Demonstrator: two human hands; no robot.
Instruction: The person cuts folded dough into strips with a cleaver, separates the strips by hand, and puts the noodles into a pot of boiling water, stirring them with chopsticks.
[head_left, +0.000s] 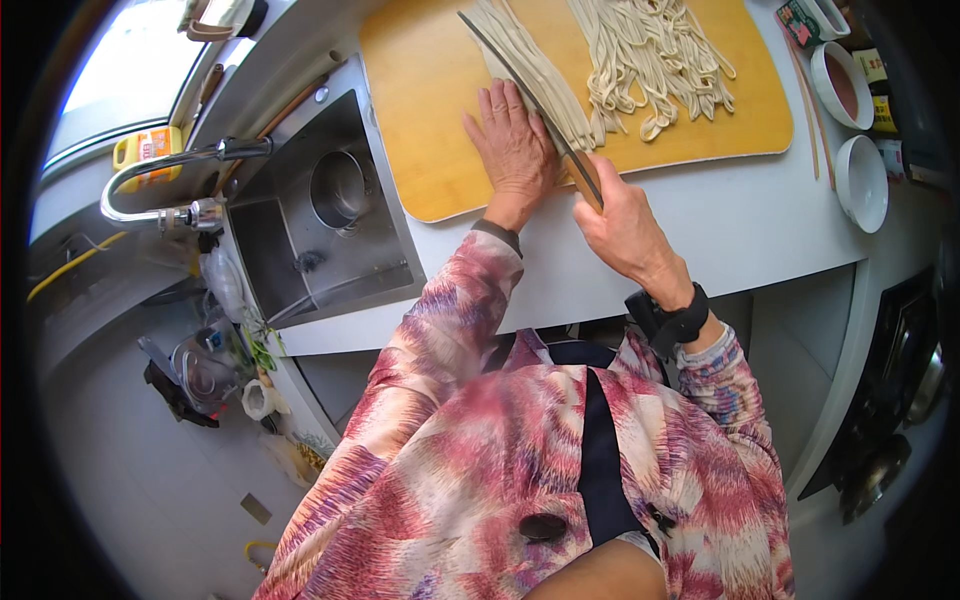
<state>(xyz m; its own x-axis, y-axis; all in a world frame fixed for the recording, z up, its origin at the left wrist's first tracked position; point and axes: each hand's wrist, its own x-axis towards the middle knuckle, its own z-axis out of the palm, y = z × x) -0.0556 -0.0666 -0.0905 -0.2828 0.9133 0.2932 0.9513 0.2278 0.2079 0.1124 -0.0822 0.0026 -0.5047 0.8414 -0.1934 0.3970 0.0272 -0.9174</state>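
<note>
My right hand (628, 217) grips the wooden handle of a long-bladed kitchen knife (525, 88). The blade runs up and left along a folded sheet of dough cut into strips (551, 82), on a yellow cutting board (427, 142). Just left of the blade, my left hand (516, 142) lies flat with its fingers spread, over the dough's near left edge; what is under the palm is hidden. Loose noodles (649, 60) lie in a tangled heap on the board, right of the strips.
A steel sink (397, 247) with a metal pot (339, 189) is at the left, beside a chrome faucet (161, 161). Chopsticks (814, 112), a bowl of reddish contents (841, 84) and a white bowl (861, 184) stand on the counter at the right. A yellow jug (150, 150) is by the window.
</note>
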